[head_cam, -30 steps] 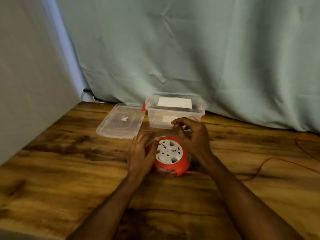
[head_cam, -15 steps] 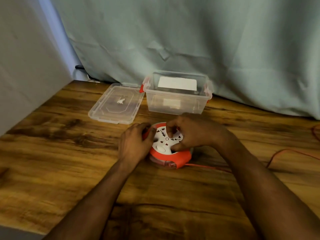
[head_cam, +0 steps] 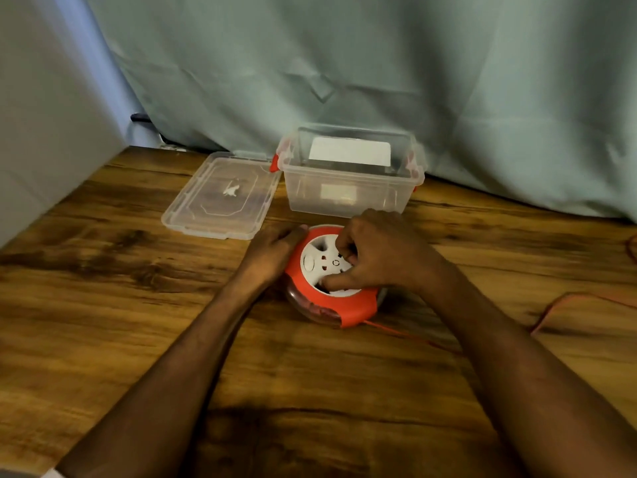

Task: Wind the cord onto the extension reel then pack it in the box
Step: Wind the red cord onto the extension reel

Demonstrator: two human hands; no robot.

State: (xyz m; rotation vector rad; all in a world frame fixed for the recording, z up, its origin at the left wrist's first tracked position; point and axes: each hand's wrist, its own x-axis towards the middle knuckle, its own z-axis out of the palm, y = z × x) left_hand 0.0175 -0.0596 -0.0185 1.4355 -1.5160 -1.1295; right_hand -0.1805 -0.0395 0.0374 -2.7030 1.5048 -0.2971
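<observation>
The round orange plastic extension reel with the white socket face [head_cam: 327, 274] is lying flat on the wood-grain table [head_cam: 103, 305], just in front of the clear plastic box with orange latches [head_cam: 348, 188]. It is being braced at its left rim by the left hand [head_cam: 272, 251], which is cupped against the orange housing. How tightly it is clamped cannot be told. The white hub is being gripped from above by the right hand [head_cam: 379, 260], with its fingers [head_cam: 336, 279] curled down into the hub recesses, so it is closed on the hub, judged to be mid-turn.

The thin orange cord [head_cam: 413, 336] is exiting the reel's near-right edge and trailing right of the reel across the table. A long run is lying loose there, so winding is judged far from done.

Risks from here:
- Reel being dragged or spun bodily if the left-hand bracing is too light, so no cord is taken in.
- Fingers slipping out of the shallow hub recesses under cord tension.
- Loose loops right of the reel being pulled into a kink or snag at the slot, jamming the hub.
- Far end of the cord is out of frame, and a catch there cannot be ruled out.

The clear flat lid [head_cam: 220, 194] is lying left of the box, which is open. A white card is visible inside, and fit is not being blocked as far as can be seen.
</observation>
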